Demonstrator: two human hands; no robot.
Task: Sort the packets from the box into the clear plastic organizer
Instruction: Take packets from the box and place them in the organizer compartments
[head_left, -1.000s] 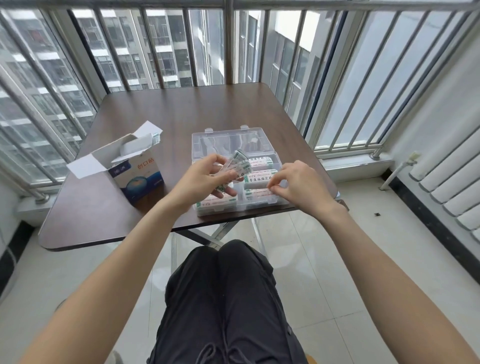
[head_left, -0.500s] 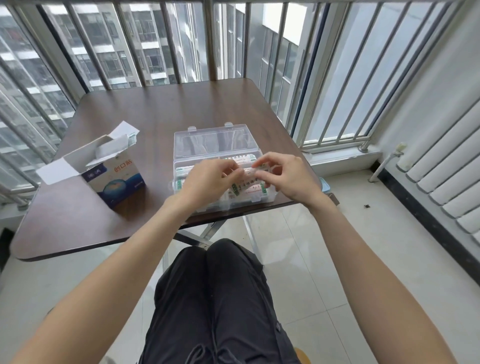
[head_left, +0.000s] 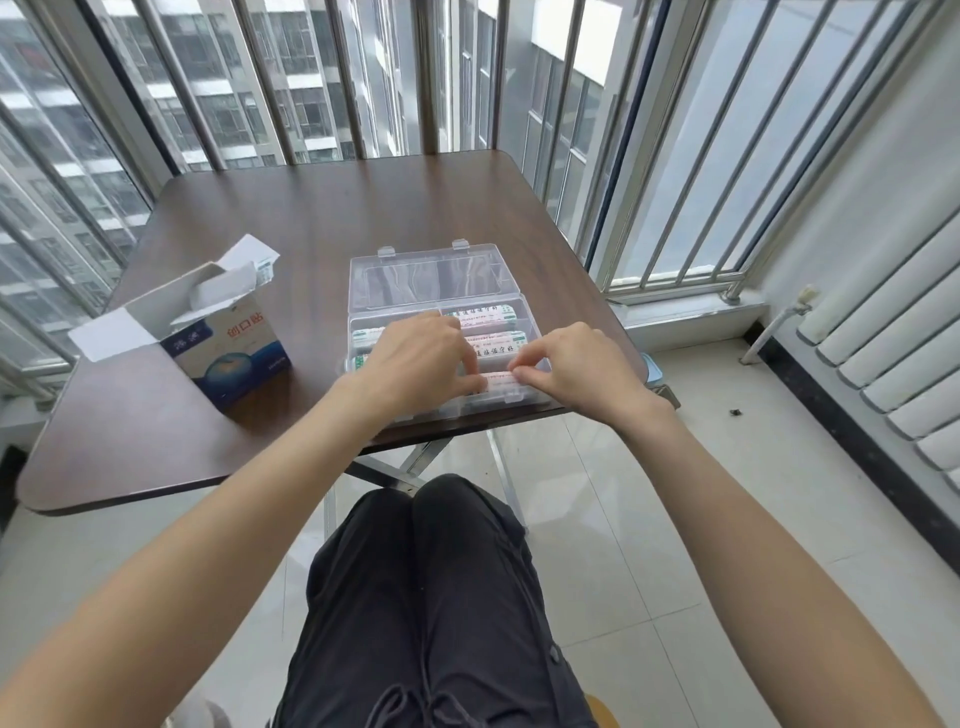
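- Both bare forearms reach forward from the lower corners of the view and converge over the near edge of the clear plastic organizer (head_left: 447, 291).
- The left hand (head_left: 421, 358) lies palm down over the organizer's near-left part, fingers curled, fingertips at the left end of a packet (head_left: 500, 383) in the front row.
- The right hand (head_left: 571, 369) sits at the organizer's near-right corner, knuckles up, thumb and forefinger pinching the same packet's right end.
- The two hands lie close together, not touching.
- The person's legs, in dark trousers, show below the organizer.
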